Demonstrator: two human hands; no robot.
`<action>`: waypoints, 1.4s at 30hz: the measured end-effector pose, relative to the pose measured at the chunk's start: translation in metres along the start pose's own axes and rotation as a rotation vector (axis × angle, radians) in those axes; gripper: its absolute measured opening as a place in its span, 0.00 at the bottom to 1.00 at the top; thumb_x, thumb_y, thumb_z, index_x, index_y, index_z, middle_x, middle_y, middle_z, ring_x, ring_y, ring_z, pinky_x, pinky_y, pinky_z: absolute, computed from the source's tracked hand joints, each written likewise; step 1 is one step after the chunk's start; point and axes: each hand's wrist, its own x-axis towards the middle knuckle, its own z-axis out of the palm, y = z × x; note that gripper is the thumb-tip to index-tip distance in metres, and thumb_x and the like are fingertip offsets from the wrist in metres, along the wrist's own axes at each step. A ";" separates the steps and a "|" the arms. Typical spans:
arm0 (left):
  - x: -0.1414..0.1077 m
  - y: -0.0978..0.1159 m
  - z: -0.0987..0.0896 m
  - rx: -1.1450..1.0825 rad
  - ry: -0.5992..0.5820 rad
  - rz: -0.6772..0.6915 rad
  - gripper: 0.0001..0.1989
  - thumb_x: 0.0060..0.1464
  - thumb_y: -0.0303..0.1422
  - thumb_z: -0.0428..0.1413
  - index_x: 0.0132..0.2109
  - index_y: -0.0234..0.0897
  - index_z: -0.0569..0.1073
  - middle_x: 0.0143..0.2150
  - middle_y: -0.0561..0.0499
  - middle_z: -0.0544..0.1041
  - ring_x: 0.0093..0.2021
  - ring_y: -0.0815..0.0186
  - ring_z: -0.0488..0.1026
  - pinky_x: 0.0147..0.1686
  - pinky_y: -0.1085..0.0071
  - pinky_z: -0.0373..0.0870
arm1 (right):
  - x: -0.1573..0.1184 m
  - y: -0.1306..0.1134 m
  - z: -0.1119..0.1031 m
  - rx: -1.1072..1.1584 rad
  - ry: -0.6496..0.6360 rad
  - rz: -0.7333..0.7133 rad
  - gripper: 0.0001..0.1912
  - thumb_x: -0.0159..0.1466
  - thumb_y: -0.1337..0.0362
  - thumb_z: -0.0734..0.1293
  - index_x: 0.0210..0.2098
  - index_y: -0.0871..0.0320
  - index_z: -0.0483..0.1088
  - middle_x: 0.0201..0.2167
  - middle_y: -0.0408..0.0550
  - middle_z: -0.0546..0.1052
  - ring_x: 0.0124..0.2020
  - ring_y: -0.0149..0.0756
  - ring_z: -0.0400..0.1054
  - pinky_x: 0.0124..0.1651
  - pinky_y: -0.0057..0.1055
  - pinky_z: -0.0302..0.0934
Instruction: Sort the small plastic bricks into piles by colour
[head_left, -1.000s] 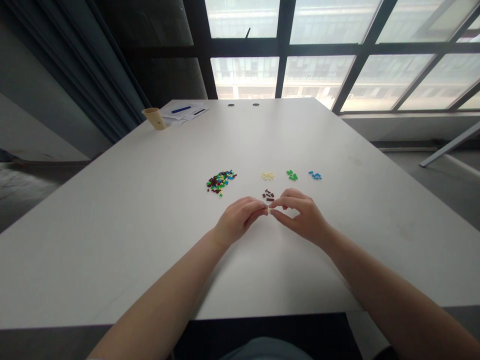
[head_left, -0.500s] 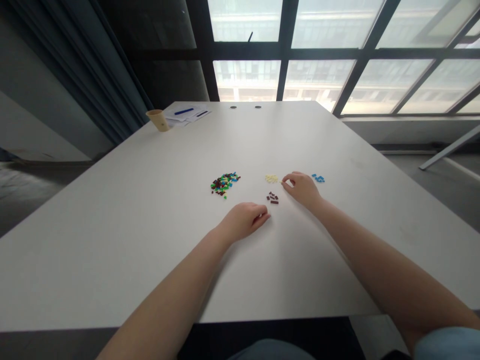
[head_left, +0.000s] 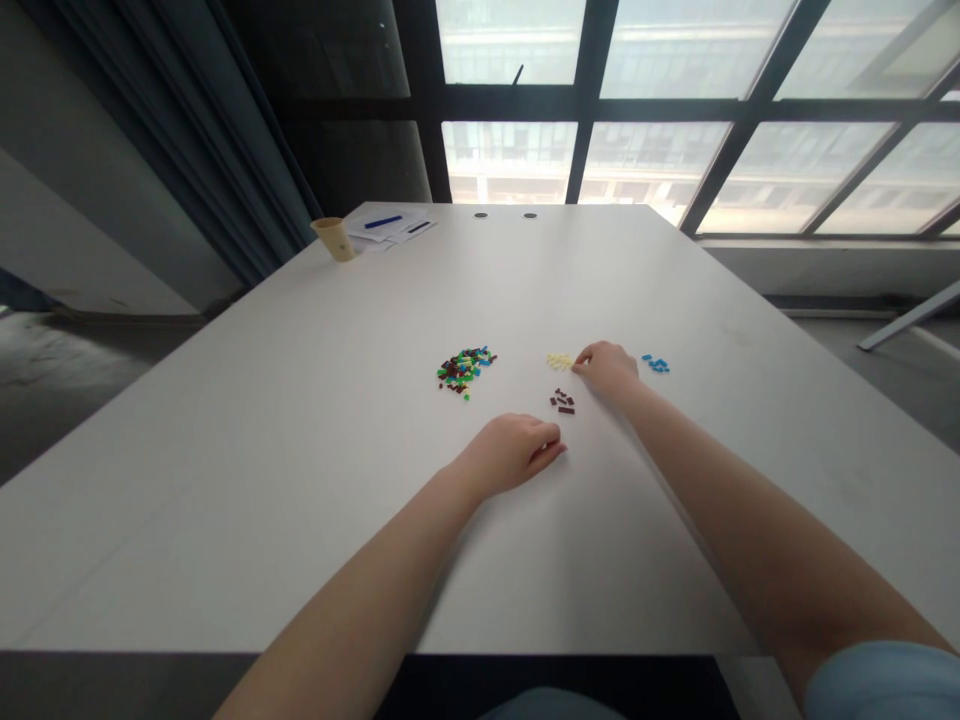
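Note:
My left hand (head_left: pixel 510 452) rests curled on the white table, and a small pale brick (head_left: pixel 541 447) seems to sit in its fingertips. My right hand (head_left: pixel 607 370) stretches forward, its fingertips beside a little heap of cream bricks (head_left: pixel 559 361). A mixed pile of tiny multicoloured bricks (head_left: pixel 465 371) lies left of it, with a few dark brown bricks (head_left: pixel 563 401) nearer me. Blue bricks (head_left: pixel 656 364) lie just beyond my right hand. That hand now hides the spot where green bricks lay.
The white table (head_left: pixel 225 470) has its near edge just below my forearms. At its far left corner stand a tan paper cup (head_left: pixel 334 240) and papers (head_left: pixel 390 229) with a blue pen. Dark curtains hang left, and tall windows fill the back.
My hands have parted from their pinch at the middle. The right hand has moved forward and right over the green bricks. The whole view has shifted slightly as my head moved.

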 end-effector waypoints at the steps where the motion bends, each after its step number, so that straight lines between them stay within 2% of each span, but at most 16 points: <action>1: 0.000 0.000 0.000 -0.004 0.002 -0.002 0.15 0.59 0.37 0.42 0.29 0.36 0.67 0.23 0.52 0.69 0.26 0.70 0.64 0.27 0.74 0.55 | 0.001 0.001 -0.001 0.002 -0.018 -0.002 0.10 0.54 0.60 0.66 0.34 0.53 0.76 0.38 0.49 0.77 0.41 0.39 0.69 0.40 0.32 0.59; 4: 0.000 0.000 -0.002 -0.015 0.043 -0.073 0.16 0.59 0.37 0.42 0.28 0.36 0.66 0.23 0.52 0.68 0.25 0.70 0.64 0.27 0.74 0.55 | 0.002 0.007 -0.003 0.010 -0.024 -0.002 0.12 0.54 0.61 0.65 0.37 0.53 0.75 0.40 0.50 0.77 0.42 0.40 0.69 0.41 0.32 0.59; 7: -0.001 -0.010 -0.008 0.008 0.173 -0.304 0.16 0.58 0.38 0.41 0.27 0.37 0.66 0.24 0.52 0.69 0.25 0.69 0.64 0.26 0.73 0.55 | 0.002 0.013 0.000 0.017 -0.017 -0.006 0.14 0.56 0.64 0.62 0.40 0.53 0.75 0.43 0.50 0.76 0.44 0.40 0.68 0.43 0.33 0.59; 11: -0.009 -0.044 -0.018 0.086 0.416 -0.708 0.14 0.58 0.35 0.41 0.37 0.37 0.69 0.31 0.48 0.73 0.30 0.65 0.68 0.29 0.71 0.58 | -0.001 0.016 0.005 0.013 -0.024 -0.012 0.16 0.57 0.64 0.60 0.41 0.51 0.74 0.43 0.49 0.76 0.45 0.41 0.68 0.43 0.34 0.59; 13: -0.016 -0.065 -0.020 0.100 0.452 -0.812 0.13 0.56 0.31 0.42 0.39 0.36 0.70 0.37 0.45 0.74 0.37 0.62 0.69 0.34 0.69 0.61 | -0.003 0.016 0.006 0.013 -0.024 -0.021 0.16 0.57 0.64 0.60 0.42 0.50 0.74 0.43 0.49 0.76 0.45 0.42 0.67 0.43 0.35 0.59; 15: -0.022 -0.082 -0.018 0.087 0.404 -0.865 0.13 0.54 0.28 0.43 0.39 0.36 0.73 0.40 0.43 0.73 0.39 0.61 0.69 0.37 0.67 0.63 | -0.005 0.016 0.007 0.019 -0.019 -0.036 0.17 0.57 0.64 0.59 0.42 0.49 0.74 0.43 0.49 0.76 0.44 0.42 0.67 0.42 0.35 0.59; 17: -0.025 -0.091 -0.015 0.062 0.335 -0.843 0.13 0.52 0.27 0.45 0.38 0.36 0.75 0.40 0.43 0.73 0.39 0.60 0.69 0.40 0.66 0.63 | -0.009 0.015 0.005 0.040 0.001 -0.056 0.17 0.57 0.64 0.59 0.43 0.50 0.74 0.41 0.49 0.76 0.42 0.40 0.68 0.40 0.33 0.58; 20: -0.023 -0.092 -0.010 0.043 0.259 -0.742 0.13 0.50 0.27 0.48 0.38 0.36 0.77 0.39 0.44 0.73 0.40 0.60 0.69 0.43 0.66 0.63 | -0.021 0.016 0.001 0.108 0.026 -0.100 0.17 0.56 0.62 0.60 0.42 0.53 0.74 0.35 0.48 0.76 0.35 0.36 0.67 0.35 0.29 0.56; 24: -0.019 -0.087 -0.005 0.077 0.243 -0.716 0.14 0.50 0.28 0.48 0.38 0.36 0.78 0.40 0.44 0.73 0.41 0.60 0.68 0.43 0.66 0.64 | -0.048 0.023 -0.005 0.208 0.022 -0.151 0.16 0.56 0.59 0.60 0.38 0.54 0.75 0.25 0.45 0.73 0.26 0.31 0.63 0.29 0.27 0.51; 29: -0.018 -0.090 -0.001 0.056 0.287 -0.708 0.14 0.50 0.28 0.48 0.35 0.37 0.79 0.39 0.44 0.74 0.40 0.60 0.67 0.40 0.65 0.64 | -0.074 0.039 -0.007 0.311 0.012 -0.181 0.17 0.55 0.57 0.59 0.36 0.55 0.76 0.19 0.42 0.67 0.21 0.29 0.58 0.26 0.26 0.48; 37: -0.014 -0.084 -0.004 -0.021 0.387 -0.636 0.10 0.48 0.29 0.50 0.32 0.35 0.76 0.36 0.45 0.74 0.38 0.60 0.68 0.42 0.65 0.62 | -0.074 0.047 -0.009 0.335 0.024 -0.188 0.17 0.55 0.57 0.59 0.34 0.57 0.76 0.17 0.41 0.65 0.20 0.29 0.56 0.26 0.26 0.48; 39: -0.010 -0.078 -0.006 -0.125 0.440 -0.631 0.08 0.47 0.30 0.51 0.33 0.36 0.75 0.35 0.46 0.74 0.37 0.61 0.69 0.41 0.66 0.62 | -0.075 0.047 -0.010 0.330 0.016 -0.195 0.17 0.55 0.57 0.59 0.34 0.57 0.76 0.17 0.41 0.65 0.20 0.29 0.56 0.26 0.26 0.49; 42: -0.002 -0.064 -0.005 -0.472 0.489 -0.657 0.09 0.45 0.36 0.55 0.34 0.35 0.74 0.34 0.48 0.75 0.34 0.65 0.69 0.37 0.68 0.63 | -0.077 0.047 -0.010 0.338 -0.004 -0.210 0.17 0.56 0.56 0.59 0.33 0.57 0.76 0.17 0.42 0.66 0.20 0.29 0.56 0.26 0.26 0.49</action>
